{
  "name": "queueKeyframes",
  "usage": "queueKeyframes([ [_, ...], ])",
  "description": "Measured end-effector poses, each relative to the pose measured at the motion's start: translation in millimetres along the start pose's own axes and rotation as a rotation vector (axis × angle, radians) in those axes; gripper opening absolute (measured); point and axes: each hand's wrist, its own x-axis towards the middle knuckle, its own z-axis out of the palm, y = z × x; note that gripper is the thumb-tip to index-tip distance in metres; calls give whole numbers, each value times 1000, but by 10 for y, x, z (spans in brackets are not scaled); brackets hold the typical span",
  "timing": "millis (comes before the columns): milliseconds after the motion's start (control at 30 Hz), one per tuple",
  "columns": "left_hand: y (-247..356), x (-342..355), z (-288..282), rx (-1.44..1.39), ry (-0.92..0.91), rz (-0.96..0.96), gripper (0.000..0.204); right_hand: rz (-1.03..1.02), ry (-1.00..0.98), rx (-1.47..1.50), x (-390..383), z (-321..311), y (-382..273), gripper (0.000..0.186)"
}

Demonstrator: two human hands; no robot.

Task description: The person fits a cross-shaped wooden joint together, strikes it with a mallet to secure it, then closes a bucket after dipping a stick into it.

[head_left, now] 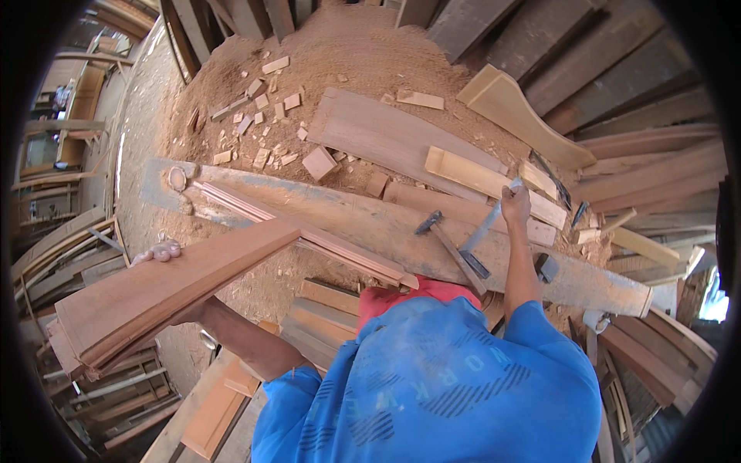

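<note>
My left hand (158, 252) is wrapped round the far edge of a wide reddish-brown wooden board (177, 278), held tilted at the left. The board's underside has stepped edges, and I cannot tell whether it is one piece or several. My right hand (515, 207) is closed round a flat, pale blue strip (485, 228) that slants down toward the bench plank (347, 216); its exact kind is unclear. Left of that strip, a hammer (454, 248) with a wooden handle lies on the plank. A dark tool head (475, 265) is beside it. Long grooved moulding strips (309, 235) lie across the plank, partly behind the board.
Sawdust (355, 54) and small wood offcuts (262, 127) cover the ground beyond the plank. A broad flat board (386, 131) and a curved pale piece (525, 116) lie there. Dark planks (571, 62) lean at the far right. More timber (324, 312) is stacked close to my body.
</note>
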Motion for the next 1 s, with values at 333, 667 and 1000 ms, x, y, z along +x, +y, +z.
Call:
queueKeyframes([
  [333, 39, -1, -130, 68, 87, 9, 70, -78, -15, 77, -745, -425, 519, 24],
  [667, 5, 137, -367, -94, -93, -135, 70, -11, -37, -23, -301, -514, 1478, 25],
  [1000, -17, 317, -304, -27, -95, -269, 68, 216, -225, -103, 542, -874, 2861, 23],
])
